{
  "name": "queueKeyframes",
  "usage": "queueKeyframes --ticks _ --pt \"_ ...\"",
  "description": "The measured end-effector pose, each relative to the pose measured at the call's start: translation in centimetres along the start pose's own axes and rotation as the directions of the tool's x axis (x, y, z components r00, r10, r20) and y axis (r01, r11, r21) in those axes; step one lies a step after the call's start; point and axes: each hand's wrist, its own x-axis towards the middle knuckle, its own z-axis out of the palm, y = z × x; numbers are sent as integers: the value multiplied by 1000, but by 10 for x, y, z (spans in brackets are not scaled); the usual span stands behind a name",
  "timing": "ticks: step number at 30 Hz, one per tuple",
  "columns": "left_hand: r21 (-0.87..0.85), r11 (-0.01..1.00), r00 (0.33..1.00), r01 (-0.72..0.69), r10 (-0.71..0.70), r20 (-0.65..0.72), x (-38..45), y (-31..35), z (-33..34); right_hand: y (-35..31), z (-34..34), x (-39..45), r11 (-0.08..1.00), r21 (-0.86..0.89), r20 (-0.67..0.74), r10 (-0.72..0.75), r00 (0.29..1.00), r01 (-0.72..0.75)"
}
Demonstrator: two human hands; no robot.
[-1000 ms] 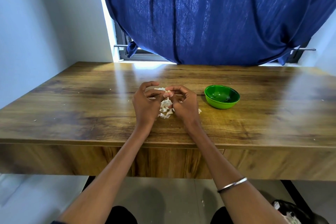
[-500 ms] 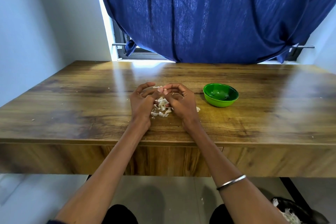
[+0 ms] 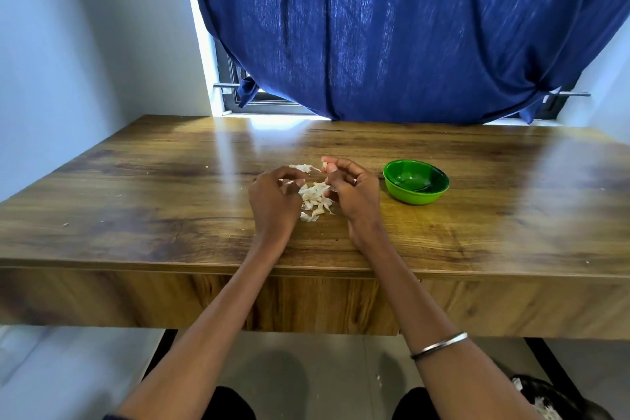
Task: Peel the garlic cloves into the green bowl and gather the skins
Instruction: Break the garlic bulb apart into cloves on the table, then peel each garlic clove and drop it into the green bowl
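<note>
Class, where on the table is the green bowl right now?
In the head view, the green bowl sits on the wooden table, just right of the right hand.

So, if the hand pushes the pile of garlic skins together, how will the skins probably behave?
The garlic skins look thin and curled, so they are probably very light and may scatter or flutter rather than slide together. The table looks glossy, so they likely slip easily. Small flakes may stick to fingers.

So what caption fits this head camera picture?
Two hands, left hand and right hand, peel garlic over a skin pile beside a green bowl.
</note>
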Motion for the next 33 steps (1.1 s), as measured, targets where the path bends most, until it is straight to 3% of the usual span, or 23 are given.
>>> queueKeyframes --ticks 5,8,12,15,18,21,27,30,33 --pt "51 998 998 42 -44 44 2 -3 1 -28 -27 9 995 -81 -27 -67 997 65" --pt "26 999 999 34 -35 22 2 -3 2 -51 -62 28 954 -292 -133 -111 985 68" --pt "33 999 1000 22 -22 -7 0 -1 5 -62 -113 54 706 -701 -114 -245 963 97" --pt "12 998 998 56 -56 -13 -1 0 5 -61 -127 62 560 -826 -53 -182 982 60" --pt "-66 988 988 141 -145 -57 -1 0 3 -64 -126 69 475 -880 -8 -75 997 29" --pt "-108 976 977 188 -197 -79 0 -3 3 -74 -120 75 413 -909 19 -89 996 54" --pt "-111 975 972 193 -206 -110 3 -7 5 -83 -120 69 469 -880 0 -170 986 81" --pt "-79 984 978 158 -167 -125 2 -8 5 -83 -107 51 514 -840 94 -176 980 173" --pt "-46 993 986 106 -111 -123 2 -9 6 -73 -89 28 460 -841 263 -112 958 284"
